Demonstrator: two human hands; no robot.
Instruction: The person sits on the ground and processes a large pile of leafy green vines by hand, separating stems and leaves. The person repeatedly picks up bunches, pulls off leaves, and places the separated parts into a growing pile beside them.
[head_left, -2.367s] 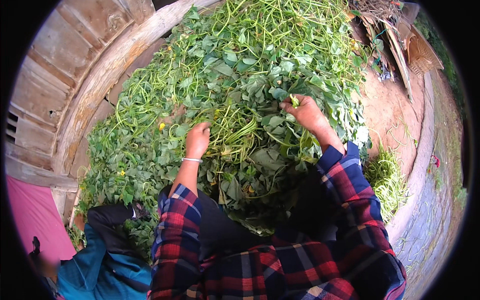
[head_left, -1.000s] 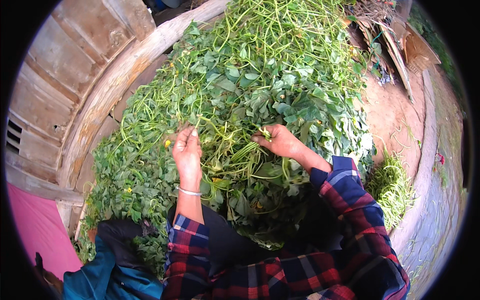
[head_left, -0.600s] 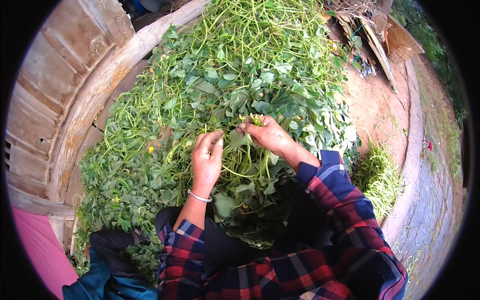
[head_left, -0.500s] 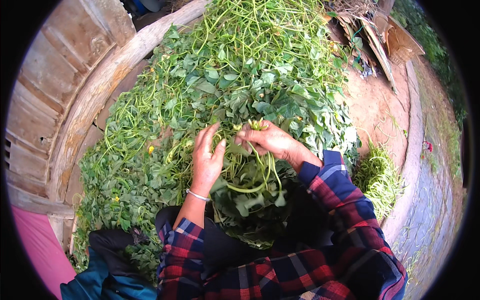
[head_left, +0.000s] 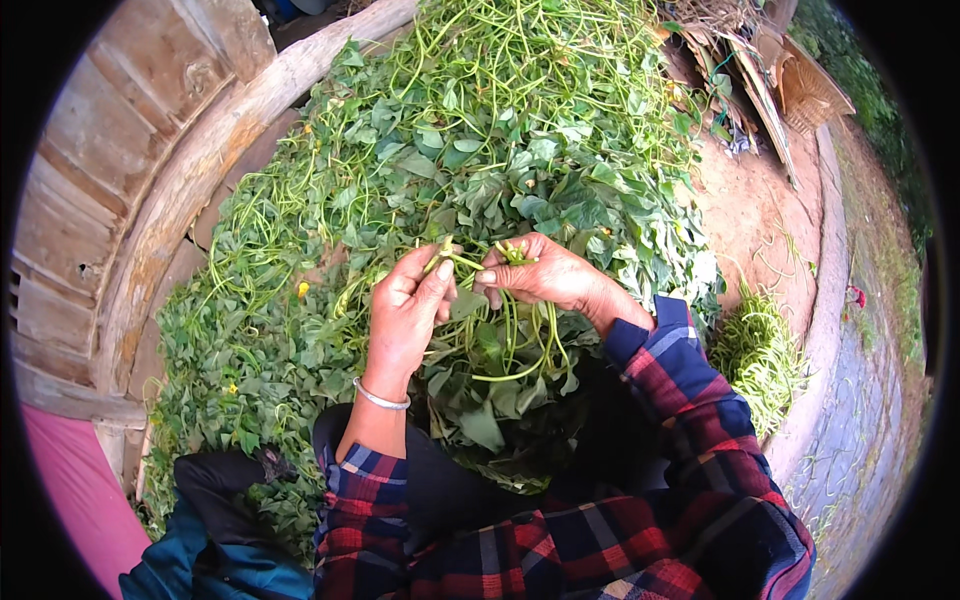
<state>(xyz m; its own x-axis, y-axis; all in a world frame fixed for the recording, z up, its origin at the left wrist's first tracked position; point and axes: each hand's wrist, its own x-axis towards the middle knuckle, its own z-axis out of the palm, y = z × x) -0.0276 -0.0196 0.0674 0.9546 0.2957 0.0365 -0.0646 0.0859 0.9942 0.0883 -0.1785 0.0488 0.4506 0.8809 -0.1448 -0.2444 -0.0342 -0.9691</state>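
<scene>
My right hand (head_left: 562, 276) is closed round a small bunch of green vine stems (head_left: 518, 253), whose cut-looking ends stick out above the thumb. The lower lengths of the stems, some with leaves, hang in a loop below that hand. Thumb and fingers of my left hand (head_left: 400, 312) pinch a vine stem (head_left: 446, 246), and part of it stretches across to the right hand. Both hands are close together over my lap, in front of a large heap of leafy green vines (head_left: 460, 160). Several loose leaves (head_left: 480, 425) lie between my knees.
At the right, a pile of stripped pale-green stems (head_left: 758, 360) rests on the earthen ledge (head_left: 745, 215). A wooden plank wall (head_left: 110, 130) and a log beam (head_left: 215, 140) border the heap on the left. Split wood and a woven basket (head_left: 805, 90) stand far right.
My left hand, fingers spread and apart from the stems before, has moved in toward the right hand and closed on a stem. The right hand has barely moved with its bunch.
</scene>
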